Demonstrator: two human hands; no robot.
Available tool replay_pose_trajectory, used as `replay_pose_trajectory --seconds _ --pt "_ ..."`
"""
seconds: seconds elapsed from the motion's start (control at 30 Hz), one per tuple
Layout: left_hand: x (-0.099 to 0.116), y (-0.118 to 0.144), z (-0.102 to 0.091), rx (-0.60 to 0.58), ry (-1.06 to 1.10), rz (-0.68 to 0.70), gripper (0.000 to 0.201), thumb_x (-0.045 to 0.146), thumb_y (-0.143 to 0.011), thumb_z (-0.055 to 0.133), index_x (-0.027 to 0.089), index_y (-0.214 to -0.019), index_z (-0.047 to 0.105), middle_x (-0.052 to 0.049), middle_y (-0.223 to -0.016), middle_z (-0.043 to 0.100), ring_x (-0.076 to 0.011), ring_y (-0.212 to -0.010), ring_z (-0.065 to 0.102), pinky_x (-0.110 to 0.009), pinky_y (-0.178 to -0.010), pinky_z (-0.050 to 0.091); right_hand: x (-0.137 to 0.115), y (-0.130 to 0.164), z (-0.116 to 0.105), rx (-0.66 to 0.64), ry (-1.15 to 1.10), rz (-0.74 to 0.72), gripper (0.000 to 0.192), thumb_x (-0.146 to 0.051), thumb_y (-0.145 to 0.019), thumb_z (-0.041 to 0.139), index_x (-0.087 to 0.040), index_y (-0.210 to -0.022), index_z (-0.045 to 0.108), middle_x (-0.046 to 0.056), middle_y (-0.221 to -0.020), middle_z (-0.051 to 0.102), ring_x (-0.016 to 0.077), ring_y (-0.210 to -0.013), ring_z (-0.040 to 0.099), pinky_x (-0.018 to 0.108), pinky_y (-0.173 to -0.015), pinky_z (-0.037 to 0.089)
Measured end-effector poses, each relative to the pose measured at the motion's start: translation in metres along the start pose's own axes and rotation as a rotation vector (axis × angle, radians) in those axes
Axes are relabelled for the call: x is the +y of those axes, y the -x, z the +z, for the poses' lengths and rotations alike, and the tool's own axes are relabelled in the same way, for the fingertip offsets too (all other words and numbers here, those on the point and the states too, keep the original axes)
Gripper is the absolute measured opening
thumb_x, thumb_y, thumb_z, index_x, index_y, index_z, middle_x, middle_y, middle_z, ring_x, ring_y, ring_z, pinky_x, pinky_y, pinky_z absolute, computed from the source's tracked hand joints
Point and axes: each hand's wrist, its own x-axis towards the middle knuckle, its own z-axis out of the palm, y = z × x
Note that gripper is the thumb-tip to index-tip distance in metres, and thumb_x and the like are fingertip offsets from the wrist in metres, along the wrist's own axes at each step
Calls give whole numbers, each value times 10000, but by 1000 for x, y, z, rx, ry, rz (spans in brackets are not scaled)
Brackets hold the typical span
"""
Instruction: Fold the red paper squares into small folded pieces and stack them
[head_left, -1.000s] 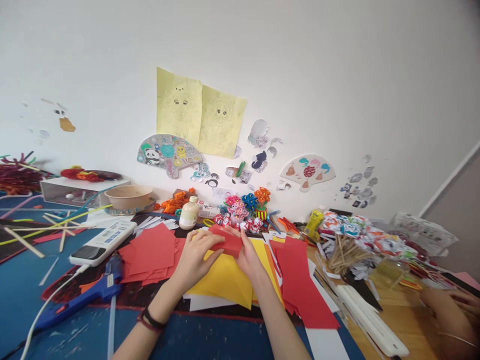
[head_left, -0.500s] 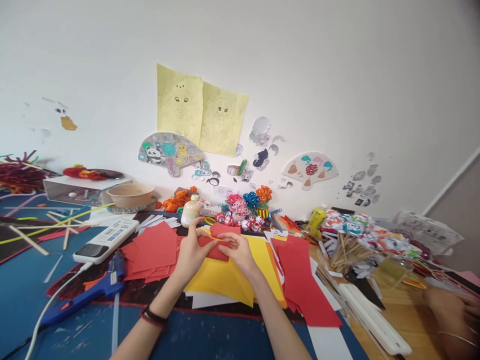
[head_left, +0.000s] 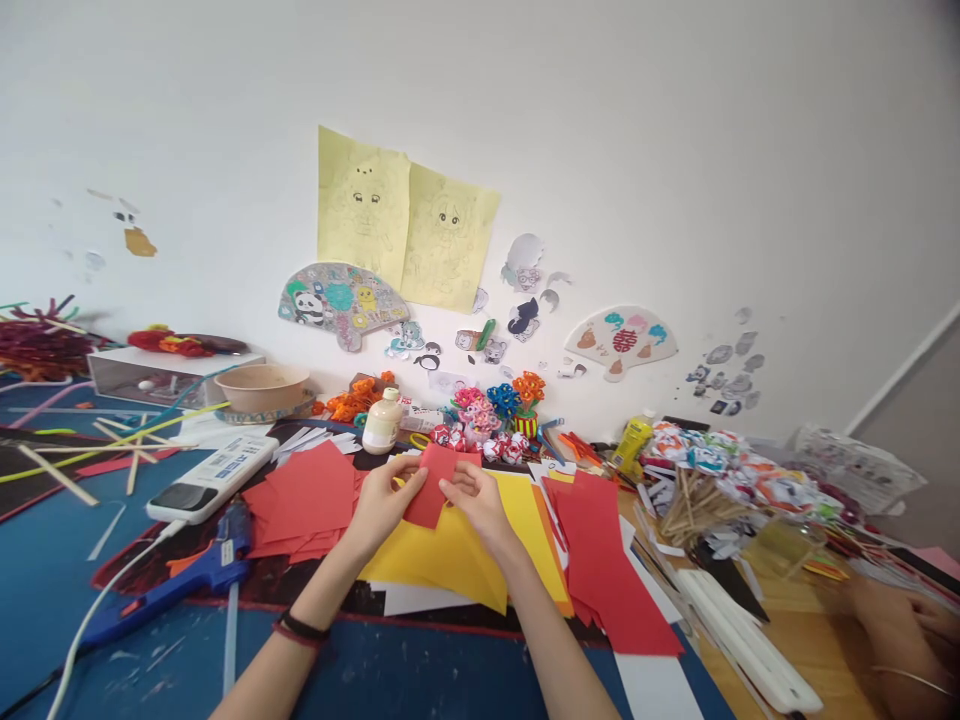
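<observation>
A small piece of red paper (head_left: 430, 488) is held up between my two hands, its face toward me and slightly tilted. My left hand (head_left: 388, 500) pinches its left edge between thumb and fingers. On the opposite edge, my right hand (head_left: 475, 503) grips it the same way. Below them lie yellow paper sheets (head_left: 442, 560). To the left of my left hand is a loose pile of red paper squares (head_left: 304, 500). Longer red paper strips (head_left: 600, 560) lie to the right of my right forearm.
A blue glue gun (head_left: 202, 575) and a white power strip (head_left: 214, 480) with its cable lie at the left. Behind my hands stand a cream glue bottle (head_left: 382, 422) and several craft flowers (head_left: 501, 402). Another person's hand (head_left: 907, 630) is at the right edge, near wooden sticks (head_left: 694, 505).
The red paper between my hands has turned from lying wide and low to standing upright. My fingers have shifted to its left and right edges.
</observation>
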Motion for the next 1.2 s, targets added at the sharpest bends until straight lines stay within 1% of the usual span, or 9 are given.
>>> replay_pose_trajectory --seconds 0.07,0.13,0.23,0.33,0.47,0.7,0.87,1.03,1.2 --pt "1 1 0 -15 -87 33 340 419 -843 506 163 -984 680 -71 -964 711 -194 -835 633 -265 -670 457 -3 0 0 68 58 -33 301 -387 -704 739 -140 -866 679 58 -727 674 157 -594 610 268 -567 468" --pt "2 2 1 -16 -148 60 336 412 -852 491 170 -991 679 -60 -942 709 -179 -798 623 -259 -656 446 -6 0 0 136 91 -49 268 -387 -689 746 -140 -758 672 26 -622 631 137 -512 565 260 -517 444" --pt "3 3 3 7 -235 88 331 424 -841 509 178 -983 679 -44 -870 705 -167 -739 606 -254 -641 432 -7 0 -1 179 97 -67 260 -374 -639 782 -149 -690 661 10 -573 612 139 -498 557 271 -524 456" --pt "2 3 4 19 -265 85 324 421 -842 504 172 -949 681 -42 -818 701 -171 -719 602 -255 -637 423 -7 0 -2 165 73 -71 267 -385 -627 787 -156 -696 669 11 -568 620 145 -500 562 279 -528 467" --pt "1 2 4 -13 -215 88 322 409 -856 475 162 -908 676 -47 -853 710 -177 -751 607 -256 -650 423 -7 0 -4 153 66 -78 267 -405 -672 751 -153 -733 687 16 -580 622 144 -505 566 276 -527 462" --pt "4 3 5 -8 -208 71 338 439 -842 481 163 -860 675 -42 -819 705 -179 -747 601 -262 -651 422 -6 0 -5 140 89 -80 279 -416 -680 742 -148 -733 685 15 -557 603 150 -494 564 277 -513 452" --pt "5 3 5 -15 -190 67 319 414 -831 503 161 -894 687 -47 -838 714 -180 -741 601 -264 -653 423 -6 1 -5 161 109 -100 264 -403 -710 722 -148 -769 690 17 -563 607 152 -491 564 275 -515 449" --pt "6 3 4 -22 -193 60 317 408 -824 528 168 -940 699 -39 -841 722 -179 -723 607 -254 -639 413 -10 5 -6 109 122 -121 265 -416 -754 677 -152 -765 702 20 -565 606 153 -510 561 279 -534 455" --pt "7 3 5 -14 -201 56 318 410 -818 536 167 -933 705 -36 -812 724 -179 -699 608 -248 -616 410 -12 7 -5 100 134 -117 272 -418 -762 668 -148 -752 701 19 -554 601 151 -508 560 274 -538 449"
